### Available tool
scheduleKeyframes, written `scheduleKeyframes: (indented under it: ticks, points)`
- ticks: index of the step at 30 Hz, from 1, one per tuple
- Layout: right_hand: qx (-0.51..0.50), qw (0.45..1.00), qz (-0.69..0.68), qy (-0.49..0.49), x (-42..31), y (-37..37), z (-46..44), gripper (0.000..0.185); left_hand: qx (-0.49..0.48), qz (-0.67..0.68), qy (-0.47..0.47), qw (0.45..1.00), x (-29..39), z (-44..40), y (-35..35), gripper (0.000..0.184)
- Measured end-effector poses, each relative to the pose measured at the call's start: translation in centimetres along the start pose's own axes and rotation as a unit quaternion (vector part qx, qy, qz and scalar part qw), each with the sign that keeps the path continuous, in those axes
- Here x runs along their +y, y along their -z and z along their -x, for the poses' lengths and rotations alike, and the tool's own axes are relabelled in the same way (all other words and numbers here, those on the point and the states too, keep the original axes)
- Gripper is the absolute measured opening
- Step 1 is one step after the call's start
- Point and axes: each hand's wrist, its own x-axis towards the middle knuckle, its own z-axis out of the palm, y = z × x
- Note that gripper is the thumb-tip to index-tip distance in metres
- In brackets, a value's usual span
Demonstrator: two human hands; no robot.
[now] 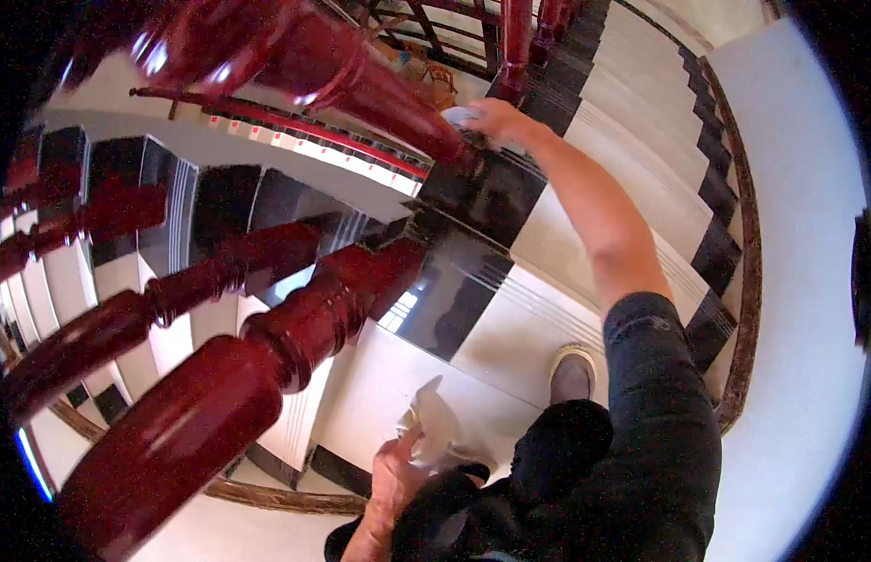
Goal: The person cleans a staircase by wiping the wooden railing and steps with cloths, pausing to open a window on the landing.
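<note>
Right hand (496, 122) gripping a grey cloth (461, 115) at the red baluster's (393, 105) foot, left hand (398, 470) clutching a pale cloth (434, 420): we'd judge wiping underway, but can't tell how much remains.

Stairs: bits I can't make out

R hand (494, 123) covers pt of the grey cloth (457, 115), so its full shape's hidden. L hand (398, 471) has fingers partly lost behind the pale cloth (435, 419); its forearm's cut off at btm. Shoe (573, 373) shows toe end only, heel blocked by the dark knee (562, 440). Upper red baluster (276, 51) is cut off up top, a bit blurry. Brown item (441, 81) below: too small to ID. Dark thing (864, 281), far R edge: cut off, unclear.
</note>
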Motion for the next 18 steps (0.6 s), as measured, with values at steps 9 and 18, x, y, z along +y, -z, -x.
scheduleKeyframes:
  ticks: [9, 18]
  points:
    - [-0.272, 0.940, 0.171, -0.114, -0.4, -5.6, -10.2, 0.048, -0.067, 0.025, 0.057, 0.996, 0.3, -0.7, -1.9, 0.054]
    - [-0.162, 0.935, 0.238, -0.205, -2.6, -5.7, -7.9, 0.042, -0.075, 0.060, 0.040, 0.995, 0.9, -3.3, -2.2, 0.060]
